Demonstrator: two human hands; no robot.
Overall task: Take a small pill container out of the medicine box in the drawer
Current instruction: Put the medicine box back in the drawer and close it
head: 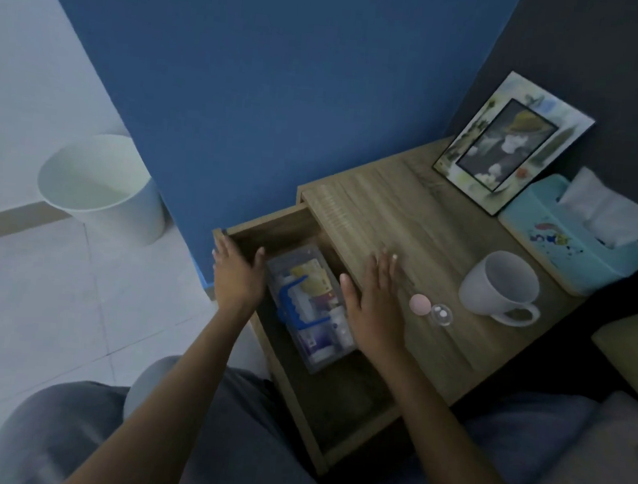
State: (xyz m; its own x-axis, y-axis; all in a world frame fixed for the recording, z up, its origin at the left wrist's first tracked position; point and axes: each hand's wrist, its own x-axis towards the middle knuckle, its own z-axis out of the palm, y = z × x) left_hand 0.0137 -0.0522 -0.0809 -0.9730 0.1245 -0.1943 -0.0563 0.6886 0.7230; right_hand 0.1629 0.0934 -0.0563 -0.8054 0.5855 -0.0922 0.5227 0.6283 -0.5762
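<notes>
At frame centre, a wooden bedside table (408,218) stands against a blue wall (265,82), its wooden drawer (333,409) pulled open. Inside lies a clear plastic medicine box (310,306) with a blue handle. The left hand (236,271) and right hand (375,304) hover spread open either side, holding nothing. A white mug (498,286) sits right; a white bin (102,184) stands on pale tiles, upper left.

Both open hands, left (236,273) and right (375,304), flank the medicine box (310,306) in the open drawer (357,407).
</notes>
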